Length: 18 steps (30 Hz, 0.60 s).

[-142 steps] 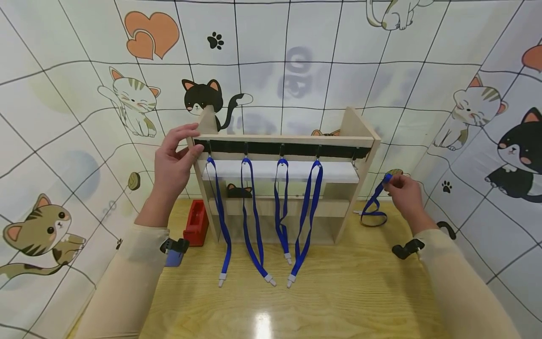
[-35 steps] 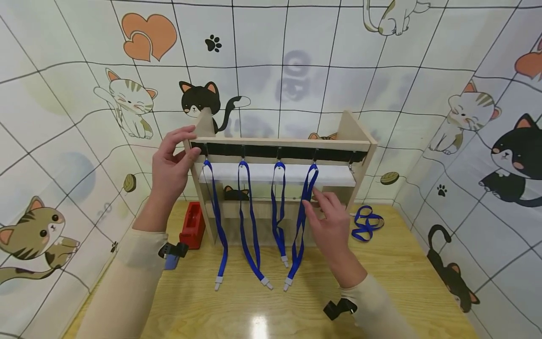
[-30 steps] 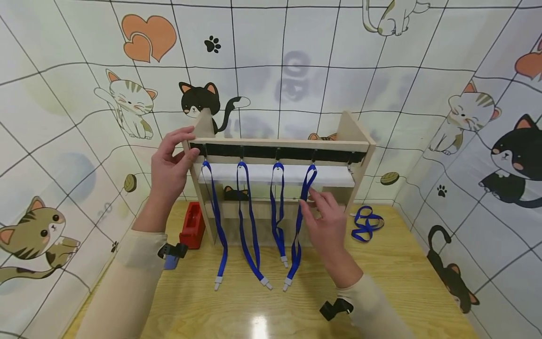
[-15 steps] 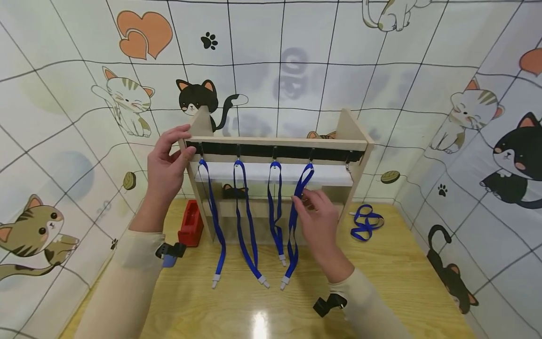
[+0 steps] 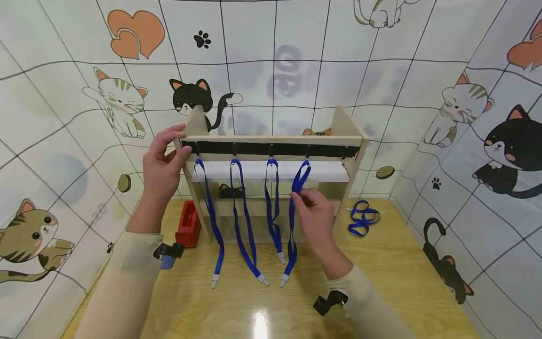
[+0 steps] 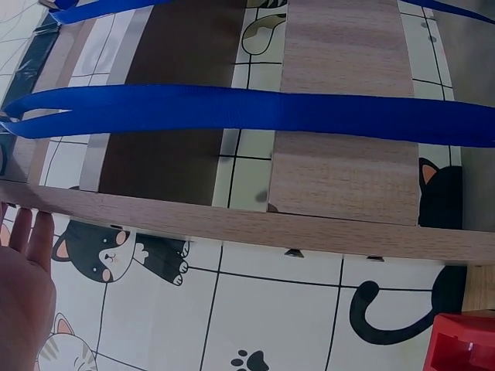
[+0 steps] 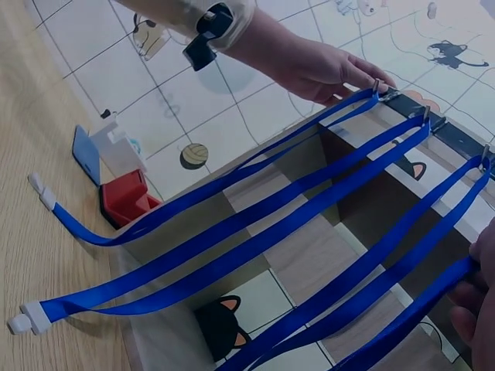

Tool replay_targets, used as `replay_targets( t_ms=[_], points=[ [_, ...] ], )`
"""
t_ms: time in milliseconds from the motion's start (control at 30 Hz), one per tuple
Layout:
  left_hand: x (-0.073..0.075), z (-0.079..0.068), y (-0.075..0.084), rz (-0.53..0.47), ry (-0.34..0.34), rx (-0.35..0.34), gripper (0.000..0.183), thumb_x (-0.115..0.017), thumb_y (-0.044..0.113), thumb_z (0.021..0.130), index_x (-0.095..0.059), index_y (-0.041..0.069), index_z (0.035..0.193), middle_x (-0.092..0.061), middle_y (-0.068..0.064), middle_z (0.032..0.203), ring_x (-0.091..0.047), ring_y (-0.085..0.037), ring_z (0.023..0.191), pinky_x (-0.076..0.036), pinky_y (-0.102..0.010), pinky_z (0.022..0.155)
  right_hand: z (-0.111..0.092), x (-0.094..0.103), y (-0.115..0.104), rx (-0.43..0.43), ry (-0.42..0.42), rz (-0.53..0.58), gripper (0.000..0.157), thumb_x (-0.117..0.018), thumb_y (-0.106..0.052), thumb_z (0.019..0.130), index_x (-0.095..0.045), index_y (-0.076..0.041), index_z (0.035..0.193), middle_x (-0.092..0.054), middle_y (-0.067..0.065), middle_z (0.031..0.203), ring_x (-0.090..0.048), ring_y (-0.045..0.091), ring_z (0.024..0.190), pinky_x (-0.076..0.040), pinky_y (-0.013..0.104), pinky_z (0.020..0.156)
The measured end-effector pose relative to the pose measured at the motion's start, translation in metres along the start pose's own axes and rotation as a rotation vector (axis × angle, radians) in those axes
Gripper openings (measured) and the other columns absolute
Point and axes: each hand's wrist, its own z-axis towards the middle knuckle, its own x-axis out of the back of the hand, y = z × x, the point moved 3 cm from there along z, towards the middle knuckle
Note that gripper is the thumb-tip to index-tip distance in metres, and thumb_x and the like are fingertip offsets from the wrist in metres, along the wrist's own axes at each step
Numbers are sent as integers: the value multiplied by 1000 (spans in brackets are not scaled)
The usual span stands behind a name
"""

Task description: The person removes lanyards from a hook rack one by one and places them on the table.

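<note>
A wooden rack stands on the table, with a black strip of hooks along its top front. Several blue lanyards hang from the hooks, white clips downward. My left hand holds the rack's upper left corner, thumb in front and fingers at the top edge. Between thumb and fingers, my right hand pinches the rightmost hanging lanyard below its hook, drawing the straps together. In the right wrist view, that lanyard runs into my fingers. Another blue lanyard lies loosely coiled on the table.
The hook at the strip's right end bears no lanyard. Left of the rack stand a red holder and a small blue object. A white shelf crosses the rack behind the lanyards. Cat-printed walls enclose the table.
My right hand has put the loose lanyard down on the right and moved left to the rightmost hanging one, now pinching its straps together. My left hand stays on the rack's corner.
</note>
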Motion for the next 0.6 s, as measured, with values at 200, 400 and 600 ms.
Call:
replay_targets(
  t_ms=[200, 400, 600],
  points=[
    [-1, 0, -1, -7, 2, 3, 35, -74, -2, 104, -70, -1, 138, -64, -7, 155, -53, -27, 148, -57, -23, 104, 5, 7, -4, -40, -9, -6, 10, -78, -7, 105, -85, 0, 103, -76, 11, 93, -61, 19, 76, -52, 17, 64],
    [-1, 0, 0, -7, 3, -4, 34, -74, -1, 104, -70, -1, 138, -64, -7, 155, -54, -26, 148, -57, -22, 103, 12, 19, -14, -26, -9, -7, 10, -77, -7, 105, -84, 0, 104, -76, 11, 95, -63, 19, 78, -53, 17, 67],
    [-1, 0, 0, 4, 2, -7, 34, -74, 1, 105, -70, 0, 138, -64, -5, 155, -55, -26, 148, -57, -23, 104, 14, 35, -27, -15, -15, 29, 10, -78, -11, 105, -83, -2, 108, -78, 10, 96, -64, 17, 78, -50, 18, 64]
  ],
)
